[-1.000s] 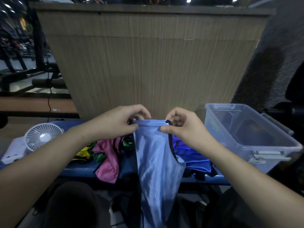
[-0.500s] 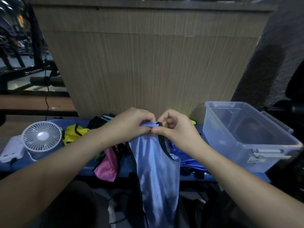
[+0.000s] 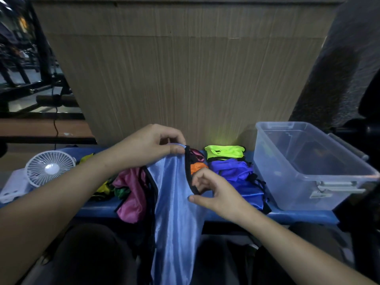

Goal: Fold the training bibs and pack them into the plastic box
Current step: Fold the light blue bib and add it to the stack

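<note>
Blue shiny cloth with a black trim, the light blue training bib [image 3: 174, 202], hangs from my left hand [image 3: 150, 145]. I see my thumb and fingers curled and squeezed together on its top edge, so that hand pinches the bib up high. My right hand [image 3: 213, 192] is lower down, at the bib's right side. Its thumb touches the blue cloth and its fingers curl by the black trim, with a little gap between thumb and fingers. I cannot tell if it really pinches the cloth or only touches it. The bib drops down past the front edge of the blue bench [image 3: 98, 208] and over my dark lap.

Just behind my right hand sits a small orange bib [image 3: 197, 166]. Beside it lies a dark blue shiny bib [image 3: 238, 177], bunched up, and a bright yellow-green bib [image 3: 225, 152] lies behind that one, close to the wooden wall [image 3: 185, 79]. Under my left arm I see a pink bib [image 3: 131, 194] hanging a bit over the bench edge, with yellow and green bibs [image 3: 109, 188] crumpled next to it.

Far to my right on the bench stands the clear plastic box [image 3: 287, 182]. Its top is open and I see no bibs in it. Far to my left stands a small white fan [image 3: 50, 168].
</note>
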